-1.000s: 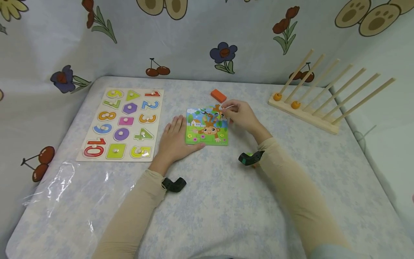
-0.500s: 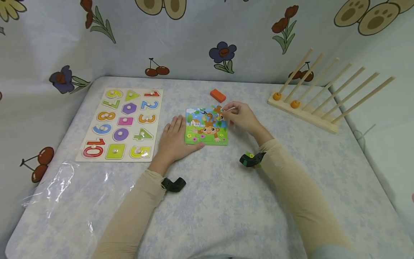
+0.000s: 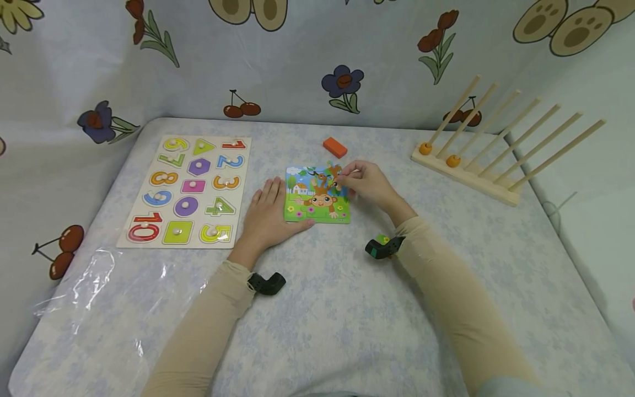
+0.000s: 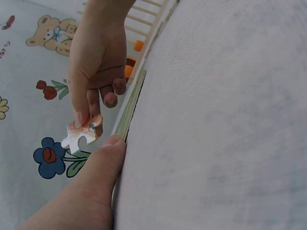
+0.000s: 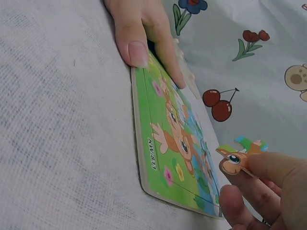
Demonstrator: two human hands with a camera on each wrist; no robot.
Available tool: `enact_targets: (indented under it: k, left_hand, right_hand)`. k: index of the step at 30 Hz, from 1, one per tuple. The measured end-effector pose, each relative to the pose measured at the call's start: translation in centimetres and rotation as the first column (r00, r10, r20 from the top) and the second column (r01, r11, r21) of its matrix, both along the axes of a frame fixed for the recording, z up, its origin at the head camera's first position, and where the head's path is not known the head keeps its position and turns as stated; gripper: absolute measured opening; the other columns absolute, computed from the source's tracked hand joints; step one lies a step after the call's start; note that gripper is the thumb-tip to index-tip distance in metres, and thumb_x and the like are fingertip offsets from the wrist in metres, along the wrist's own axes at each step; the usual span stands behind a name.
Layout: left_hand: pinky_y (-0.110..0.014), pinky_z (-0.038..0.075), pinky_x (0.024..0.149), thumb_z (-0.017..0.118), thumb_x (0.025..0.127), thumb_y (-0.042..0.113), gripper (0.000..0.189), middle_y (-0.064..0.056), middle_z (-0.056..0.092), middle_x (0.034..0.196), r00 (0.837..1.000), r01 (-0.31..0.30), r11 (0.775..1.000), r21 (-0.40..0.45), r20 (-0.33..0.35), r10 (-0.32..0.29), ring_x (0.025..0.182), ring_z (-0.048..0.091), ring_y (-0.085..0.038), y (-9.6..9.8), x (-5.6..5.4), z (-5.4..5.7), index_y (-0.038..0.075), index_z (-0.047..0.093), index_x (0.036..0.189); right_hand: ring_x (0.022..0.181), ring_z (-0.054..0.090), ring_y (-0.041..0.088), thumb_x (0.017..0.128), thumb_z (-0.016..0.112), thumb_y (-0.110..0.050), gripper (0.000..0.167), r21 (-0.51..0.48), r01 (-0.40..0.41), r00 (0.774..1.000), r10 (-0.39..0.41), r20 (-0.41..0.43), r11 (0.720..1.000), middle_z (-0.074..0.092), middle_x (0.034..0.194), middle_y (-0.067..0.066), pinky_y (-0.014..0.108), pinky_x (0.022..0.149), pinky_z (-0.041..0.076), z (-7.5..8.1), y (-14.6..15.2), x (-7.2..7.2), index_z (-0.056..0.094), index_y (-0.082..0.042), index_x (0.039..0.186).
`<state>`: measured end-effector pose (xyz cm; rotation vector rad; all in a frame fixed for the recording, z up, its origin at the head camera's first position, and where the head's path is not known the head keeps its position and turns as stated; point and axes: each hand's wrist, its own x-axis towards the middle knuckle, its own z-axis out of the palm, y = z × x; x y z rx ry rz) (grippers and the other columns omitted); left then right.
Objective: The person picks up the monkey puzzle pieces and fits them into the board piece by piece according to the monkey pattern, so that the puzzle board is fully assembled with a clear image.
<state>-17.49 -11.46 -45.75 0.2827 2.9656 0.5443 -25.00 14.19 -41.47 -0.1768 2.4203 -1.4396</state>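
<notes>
A square jigsaw puzzle [image 3: 305,212] with a monkey picture lies in the middle of the table. My left hand [image 3: 265,215] rests along its left side with fingers extended, the thumb [image 5: 138,53] at the near edge. Over the puzzle's upper right part, my right hand [image 3: 371,183] pinches a puzzle piece [image 5: 234,162] between thumb and forefinger. The piece shows an orange monkey face with one eye, and in the left wrist view the piece [image 4: 80,136] is tilted and raised above the puzzle.
A number-and-shape peg board [image 3: 203,190] lies to the left. An orange block [image 3: 335,147] is behind the puzzle. A wooden rack [image 3: 466,175] with upright rods and two orange beads stands back right. Something small and green [image 3: 383,239] shows partly under the right wrist.
My right hand has come slightly down and left with the puzzle piece, nearer the puzzle's upper right part. The left hand stays in place.
</notes>
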Motion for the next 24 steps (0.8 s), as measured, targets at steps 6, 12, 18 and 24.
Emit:
enact_targets:
  k: [6,12,18,24]
  left_hand:
    - [-0.047,0.006,0.127,0.051,0.076,0.086,0.125,-0.012,0.005,0.168,1.0,0.001,1.0,0.0,0.004,-0.001,0.157,0.0,-0.028,0.0,0.0,0.1,0.005,0.005,0.16]
    - [-0.047,0.006,0.127,0.051,0.076,0.085,0.125,-0.012,0.006,0.168,1.0,-0.002,1.0,0.001,0.003,0.002,0.157,0.001,-0.028,0.1,0.1,0.2,0.005,0.006,0.16]
    - [-0.046,0.006,0.127,0.051,0.077,0.086,0.124,-0.012,0.005,0.168,1.0,-0.003,1.0,-0.002,0.005,0.003,0.157,0.001,-0.027,0.0,0.0,0.2,0.005,0.006,0.16]
    - [-0.047,0.006,0.127,0.05,0.076,0.086,0.125,-0.011,0.005,0.168,1.0,-0.003,1.0,-0.006,0.005,0.003,0.157,0.001,-0.027,0.0,0.0,0.2,0.005,0.005,0.16]
  right_hand:
    - [0.075,0.053,0.021,0.095,0.066,-0.037,0.023,0.053,-0.037,0.999,0.039,-0.038,0.998,0.068,0.099,0.002,0.026,0.058,0.044,-0.4,-0.1,0.2,0.067,-0.015,0.102]
    - [0.083,0.052,0.019,0.095,0.066,-0.035,0.022,0.065,-0.038,0.995,0.044,-0.088,0.997,0.065,0.1,0.002,0.028,0.068,0.043,-0.7,-0.6,0.3,0.065,-0.014,0.102]
    - [0.087,0.054,0.021,0.097,0.065,-0.033,0.026,0.046,-0.02,0.997,0.023,-0.072,0.999,0.063,0.101,0.004,0.031,0.074,0.044,-0.5,-1.2,0.7,0.063,-0.012,0.112]
    - [0.081,0.053,0.02,0.099,0.06,-0.032,0.046,0.044,-0.014,0.997,0.018,-0.079,0.999,0.061,0.103,0.006,0.029,0.067,0.044,-0.7,-1.1,0.7,0.049,-0.017,0.142]
